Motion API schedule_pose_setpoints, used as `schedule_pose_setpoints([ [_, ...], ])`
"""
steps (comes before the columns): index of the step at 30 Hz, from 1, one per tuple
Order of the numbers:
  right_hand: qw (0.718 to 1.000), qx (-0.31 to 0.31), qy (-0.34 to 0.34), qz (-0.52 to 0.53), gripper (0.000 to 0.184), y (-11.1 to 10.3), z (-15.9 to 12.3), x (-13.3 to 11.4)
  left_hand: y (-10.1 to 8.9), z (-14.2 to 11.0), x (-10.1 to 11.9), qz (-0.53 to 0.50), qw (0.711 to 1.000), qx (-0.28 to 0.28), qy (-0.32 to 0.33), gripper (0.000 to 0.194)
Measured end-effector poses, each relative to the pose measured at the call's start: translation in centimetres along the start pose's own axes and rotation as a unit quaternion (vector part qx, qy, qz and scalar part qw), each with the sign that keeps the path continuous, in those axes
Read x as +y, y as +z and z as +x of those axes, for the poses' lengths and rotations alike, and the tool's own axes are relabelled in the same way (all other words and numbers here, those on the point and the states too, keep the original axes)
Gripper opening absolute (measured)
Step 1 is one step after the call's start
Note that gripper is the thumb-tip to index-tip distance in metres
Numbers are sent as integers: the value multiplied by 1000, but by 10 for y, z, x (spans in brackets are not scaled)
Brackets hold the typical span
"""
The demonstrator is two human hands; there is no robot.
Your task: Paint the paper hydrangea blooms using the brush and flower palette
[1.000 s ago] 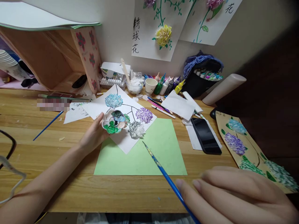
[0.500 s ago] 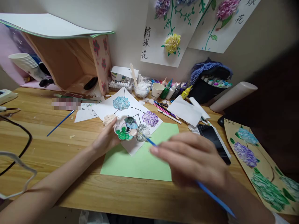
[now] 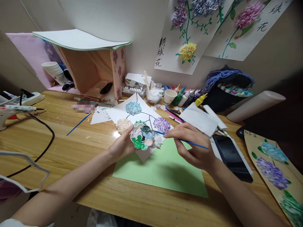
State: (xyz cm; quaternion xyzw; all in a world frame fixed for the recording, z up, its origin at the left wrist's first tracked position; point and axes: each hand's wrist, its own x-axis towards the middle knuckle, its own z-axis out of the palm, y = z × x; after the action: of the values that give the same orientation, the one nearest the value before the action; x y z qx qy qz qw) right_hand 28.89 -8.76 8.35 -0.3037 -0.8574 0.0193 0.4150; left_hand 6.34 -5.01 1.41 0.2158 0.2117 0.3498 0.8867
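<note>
My left hand [image 3: 123,144] grips the rim of a small flower-shaped paint palette [image 3: 138,146], smeared with green, dark, light blue and peach paint. In my right hand [image 3: 193,143] is a thin blue paintbrush [image 3: 187,142], its tip at the dark paint in the palette's upper right. Beneath the palette lies white paper [image 3: 143,155] with drawn dark stems. On it are raised flower heads: a blue one [image 3: 133,108], a purple one [image 3: 162,125], a cream one [image 3: 124,125] and a grey-white one [image 3: 158,141], partly hidden. Under that paper is a green sheet [image 3: 161,173].
Paint bottles [image 3: 182,98], a paper cup [image 3: 169,96] and a tub of white stuff [image 3: 154,94] line the back. A phone [image 3: 232,157] lies right, beside a flower picture [image 3: 272,167]. At left are a glue gun [image 3: 19,109] and another blue brush [image 3: 78,124].
My right hand has carried the brush from the lower right up to the palette, where its tip now rests. My left hand still holds the palette. The camera view has swung left.
</note>
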Motion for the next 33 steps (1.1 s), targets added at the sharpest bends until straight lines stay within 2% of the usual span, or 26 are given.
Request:
schedule_pose_setpoints([
  [7,1000,5,9,-1,27,1,0,1,-1,0,1,7,1000,-12,-6,48],
  [11,1000,-3,5,0,27,1,0,2,-1,0,2,15,1000,0,-1,47],
  [15,999,39,15,2,30,-3,-2,2,0,0,3,28,1000,3,-4,52],
  [19,995,81,54,20,23,-7,-5,4,-1,1,11,63,997,29,21,55],
  [22,996,53,66,41,20,-4,-6,7,-1,2,18,96,992,60,48,56],
  [27,998,-10,32,43,19,11,-7,14,1,3,24,129,982,111,78,55],
  [33,999,-17,24,42,19,19,-11,17,3,4,23,131,983,99,76,56],
])
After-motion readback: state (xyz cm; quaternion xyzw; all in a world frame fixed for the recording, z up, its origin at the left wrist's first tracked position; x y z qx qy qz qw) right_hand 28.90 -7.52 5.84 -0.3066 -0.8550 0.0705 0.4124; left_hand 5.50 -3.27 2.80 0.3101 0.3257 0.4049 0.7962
